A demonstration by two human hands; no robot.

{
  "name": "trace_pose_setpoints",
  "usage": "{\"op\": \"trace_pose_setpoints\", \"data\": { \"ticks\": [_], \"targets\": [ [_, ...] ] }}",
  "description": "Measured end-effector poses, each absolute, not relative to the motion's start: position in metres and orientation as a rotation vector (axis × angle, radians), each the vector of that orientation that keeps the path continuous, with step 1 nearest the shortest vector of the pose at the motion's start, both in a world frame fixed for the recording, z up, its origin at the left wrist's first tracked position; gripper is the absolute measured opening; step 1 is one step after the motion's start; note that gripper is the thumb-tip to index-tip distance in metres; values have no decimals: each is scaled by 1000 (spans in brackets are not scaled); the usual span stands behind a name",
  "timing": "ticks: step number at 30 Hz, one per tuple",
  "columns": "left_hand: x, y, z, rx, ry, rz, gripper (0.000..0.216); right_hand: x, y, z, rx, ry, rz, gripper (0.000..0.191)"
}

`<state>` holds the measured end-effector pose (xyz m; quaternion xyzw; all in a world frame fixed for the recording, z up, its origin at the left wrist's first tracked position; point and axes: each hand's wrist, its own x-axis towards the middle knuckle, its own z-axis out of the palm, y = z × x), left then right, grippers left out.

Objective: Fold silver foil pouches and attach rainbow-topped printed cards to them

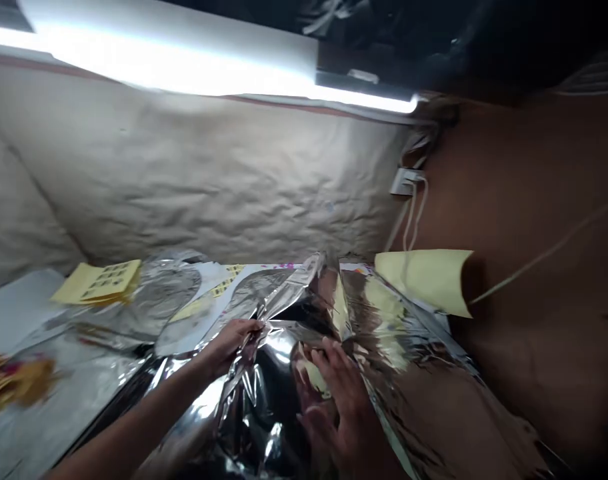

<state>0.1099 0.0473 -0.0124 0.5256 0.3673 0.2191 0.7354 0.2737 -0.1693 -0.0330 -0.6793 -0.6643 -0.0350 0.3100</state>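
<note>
A large sheet of shiny silver foil film spreads over the work surface in front of me, creased and reflecting light. My left hand pinches a gathered fold of this film near the middle. To its right, my right hand rests on the film with fingers stretched out and spread. A raised crease of the film runs away from my left hand toward the back. More film covers the right side of the surface.
Yellow printed sheets lie at the back left, near clear plastic. Orange-brown pieces sit at the left edge. A curled yellow sheet stands back right, below a socket with white cables. A bright tube light hangs overhead.
</note>
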Motion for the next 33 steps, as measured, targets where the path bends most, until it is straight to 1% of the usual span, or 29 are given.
{"op": "trace_pose_setpoints", "data": {
  "ticks": [5,8,9,11,13,15,17,19,22,24,27,30,33],
  "targets": [
    [21,43,-10,1149,936,598,37,235,-130,-38,-1655,-2221,312,64],
    [-28,22,-8,1323,1167,787,62,215,-117,-54,-1601,-2338,485,65],
    [-43,12,-8,1430,1270,833,66,211,-115,-59,-1594,-2366,527,66],
    [-70,-12,-13,1641,1471,808,66,207,-112,-66,-1580,-2421,593,66],
    [-89,-34,-23,1759,1636,649,67,204,-111,-67,-1566,-2475,631,67],
    [-97,-50,-33,1820,1755,526,70,200,-111,-67,-1552,-2517,640,67],
    [-97,-55,-39,1858,1847,457,68,194,-110,-68,-1529,-2537,617,69],
    [-94,-50,-38,1862,1874,384,59,189,-110,-72,-1492,-2540,574,72],
    [-90,-36,-32,1871,1767,302,42,185,-112,-82,-1446,-2488,474,74],
    [-91,-29,-27,1894,1675,306,42,184,-114,-86,-1426,-2455,430,74],
    [-95,-24,-26,1916,1669,336,46,181,-117,-88,-1415,-2443,426,75],
    [-104,-20,-30,1919,1631,383,42,175,-119,-86,-1392,-2437,415,77],
    [-109,-16,-32,1696,1442,429,40,168,-121,-86,-1346,-2431,393,85]
  ]
}}
